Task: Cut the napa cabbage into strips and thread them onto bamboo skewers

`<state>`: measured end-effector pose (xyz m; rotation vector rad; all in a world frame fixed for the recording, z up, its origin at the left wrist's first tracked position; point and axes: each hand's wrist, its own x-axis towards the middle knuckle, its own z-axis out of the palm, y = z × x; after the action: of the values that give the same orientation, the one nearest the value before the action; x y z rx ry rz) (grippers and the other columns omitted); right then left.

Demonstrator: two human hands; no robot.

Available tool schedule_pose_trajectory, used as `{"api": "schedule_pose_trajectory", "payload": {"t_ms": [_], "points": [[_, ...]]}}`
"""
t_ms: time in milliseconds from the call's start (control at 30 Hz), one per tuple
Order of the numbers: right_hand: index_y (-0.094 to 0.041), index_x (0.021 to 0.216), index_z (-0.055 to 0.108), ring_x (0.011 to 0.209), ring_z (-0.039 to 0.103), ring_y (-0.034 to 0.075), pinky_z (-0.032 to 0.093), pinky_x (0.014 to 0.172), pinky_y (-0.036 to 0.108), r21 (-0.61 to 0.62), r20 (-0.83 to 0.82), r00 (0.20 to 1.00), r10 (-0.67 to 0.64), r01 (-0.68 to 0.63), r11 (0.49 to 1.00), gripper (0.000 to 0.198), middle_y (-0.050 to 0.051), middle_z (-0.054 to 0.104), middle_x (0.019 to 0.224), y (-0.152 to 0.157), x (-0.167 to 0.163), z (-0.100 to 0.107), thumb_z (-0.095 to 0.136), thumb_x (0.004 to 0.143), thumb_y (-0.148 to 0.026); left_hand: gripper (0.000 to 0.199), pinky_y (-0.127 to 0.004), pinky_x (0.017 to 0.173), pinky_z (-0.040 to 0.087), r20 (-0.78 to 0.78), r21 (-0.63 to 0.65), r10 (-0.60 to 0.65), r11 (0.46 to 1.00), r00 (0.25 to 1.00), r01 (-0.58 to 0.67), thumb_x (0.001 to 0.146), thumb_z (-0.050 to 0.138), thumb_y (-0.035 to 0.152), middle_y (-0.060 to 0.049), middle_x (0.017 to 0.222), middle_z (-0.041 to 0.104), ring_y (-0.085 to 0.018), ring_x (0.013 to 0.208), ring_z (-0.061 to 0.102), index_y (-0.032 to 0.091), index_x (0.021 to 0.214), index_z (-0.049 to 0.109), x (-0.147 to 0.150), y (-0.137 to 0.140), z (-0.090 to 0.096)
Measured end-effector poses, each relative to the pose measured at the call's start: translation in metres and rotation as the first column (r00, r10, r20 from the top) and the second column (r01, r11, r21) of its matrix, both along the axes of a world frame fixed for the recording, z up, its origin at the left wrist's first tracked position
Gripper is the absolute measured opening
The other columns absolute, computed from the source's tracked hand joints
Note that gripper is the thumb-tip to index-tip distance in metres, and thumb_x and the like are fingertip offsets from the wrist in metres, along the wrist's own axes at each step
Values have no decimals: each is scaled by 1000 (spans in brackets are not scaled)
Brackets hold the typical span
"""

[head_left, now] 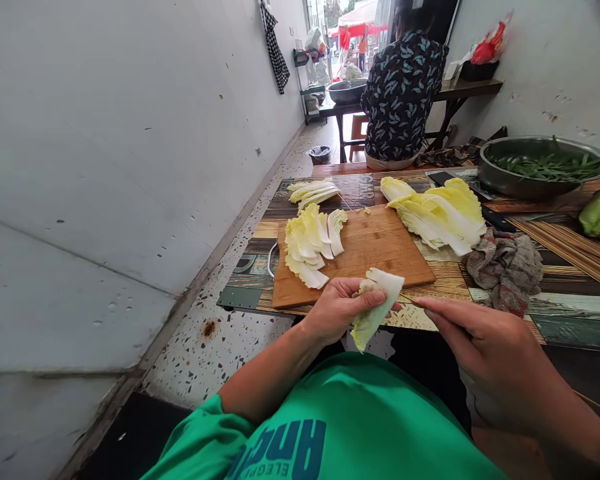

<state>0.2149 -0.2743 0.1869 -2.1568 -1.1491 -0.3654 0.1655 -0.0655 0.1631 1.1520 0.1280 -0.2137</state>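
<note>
Pinched between the thumb and fingers of my left hand [337, 307] is a folded piece of napa cabbage leaf [391, 292], white at the top and yellow-green below. My right hand [495, 340] grips a thin bamboo skewer [409, 298], whose front end meets the leaf's right edge; whether it has pierced the leaf is hidden. Both hands are over the table's front edge. Beyond them, cut cabbage pieces [307, 243] overlap on the left part of a wooden cutting board [380, 243]. Behind the board lie stacked cabbage strips [314, 192] with a skewer end sticking out.
Large cabbage leaves [440, 210] lie right of the board, near a knife's black handle [497, 219], a crumpled rag [505, 267] and a skewer bundle [570, 250]. A metal bowl [510, 180] holds long greens. Ahead, a person [403, 93] sits facing away.
</note>
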Motion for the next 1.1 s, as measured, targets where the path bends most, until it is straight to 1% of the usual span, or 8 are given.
{"api": "schedule_pose_trajectory", "payload": {"t_ms": [333, 500, 667, 733, 833, 933, 1000, 1100], "points": [[-22, 98, 76, 79, 77, 22, 63, 68, 32, -52, 7, 999, -31, 32, 998, 33, 6, 80, 93, -16, 6, -22, 45, 102, -33, 47, -21, 59, 48, -71, -34, 82, 996, 994, -85, 58, 92, 54, -7, 70, 74, -13, 62, 64, 14, 76, 77, 3, 6, -4], [-21, 98, 77, 77, 77, 20, 63, 67, 29, 21, -59, 998, 18, -17, 1000, 28, 5, 80, 92, -10, 4, -30, 50, 100, -30, 51, -21, 54, 42, -29, 20, -55, 998, 998, 55, 61, 88, 60, -5, 71, 72, -10, 55, 56, 12, 76, 79, 4, -15, -14], [-27, 97, 77, 71, 76, 21, 62, 62, 29, 92, -105, 994, -44, 54, 994, 24, 3, 80, 90, -26, 13, -32, 54, 98, -33, 44, -25, 69, 49, 173, 336, -91, 941, 981, 28, 77, 78, 54, -6, 85, 75, -16, 71, 64, 16, 98, 80, 13, 1, -6], [-31, 97, 77, 69, 75, 20, 60, 61, 28, 126, -108, 988, -113, 126, 984, 20, 0, 80, 89, -41, 17, -37, 57, 96, -32, 32, -32, 92, 50, 308, 598, -80, 791, 948, -128, 83, 75, 38, -7, 104, 77, -21, 95, 69, 22, 111, 77, 27, 27, 3], [-34, 96, 77, 70, 75, 20, 59, 62, 26, 148, -158, 971, -180, 203, 968, 19, -1, 79, 88, -55, 18, -47, 58, 96, -31, 28, -45, 117, 31, 370, 913, -240, 272, 898, -304, 86, 65, 14, -9, 136, 66, -27, 134, 53, 26, 108, 76, 58, 70, 9], [-28, 94, 77, 72, 75, 21, 60, 64, 28, 156, -203, 958, -204, 237, 959, 23, 1, 79, 88, -52, 14, -58, 56, 97, -37, 22, -50, 120, 25, 171, 952, -449, -154, 877, -264, 88, 57, 8, -13, 143, 60, -28, 142, 45, 19, 96, 75, 95, 98, 6], [-24, 95, 77, 75, 76, 21, 60, 65, 28, 154, -229, 945, -232, 271, 950, 25, 3, 79, 89, -47, 10, -62, 57, 96, -39, 18, -48, 118, 26, 15, 933, -547, -293, 837, -208, 90, 56, 9, -14, 134, 65, -27, 139, 49, 17, 88, 73, 116, 107, 5], [-22, 96, 77, 80, 76, 20, 61, 69, 28, 139, -262, 926, -273, 316, 939, 26, 3, 80, 92, -43, 8, -65, 57, 96, -38, 12, -42, 115, 30, -50, 935, -642, -299, 765, -189, 87, 60, 11, -10, 114, 72, -23, 124, 58, 17, 81, 69, 140, 112, 14]]}}
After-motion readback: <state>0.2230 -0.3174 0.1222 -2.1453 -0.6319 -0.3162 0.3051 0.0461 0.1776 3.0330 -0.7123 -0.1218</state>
